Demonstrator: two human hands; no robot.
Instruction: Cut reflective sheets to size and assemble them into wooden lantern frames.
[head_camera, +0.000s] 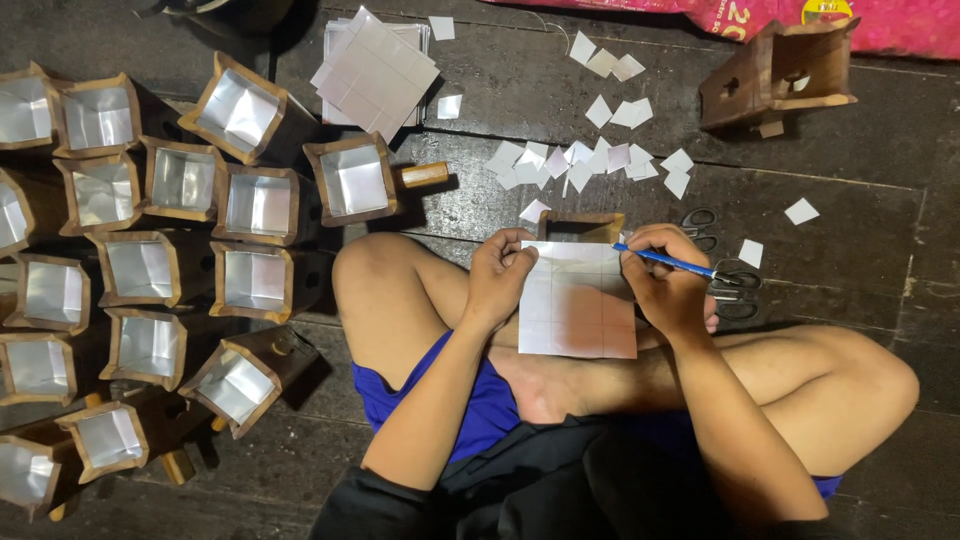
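A gridded white sheet (577, 300) is laid across the crossed legs, over a small wooden box (583, 226). Its upper left corner is pinched by the curled fingers of the left hand (498, 278). A blue pen (676, 263) is gripped in the closed fingers of the right hand (668, 290), its tip set at the sheet's upper right edge; scissors (735, 283) lie on the floor just beside that hand.

A floor (880, 190) of dark, worn wooden planks was seen, with seams running across it. Along the top edge a pink printed sack (760, 15) was laid. The planks were lit dimly and evenly; no walls, windows or furniture were shown.
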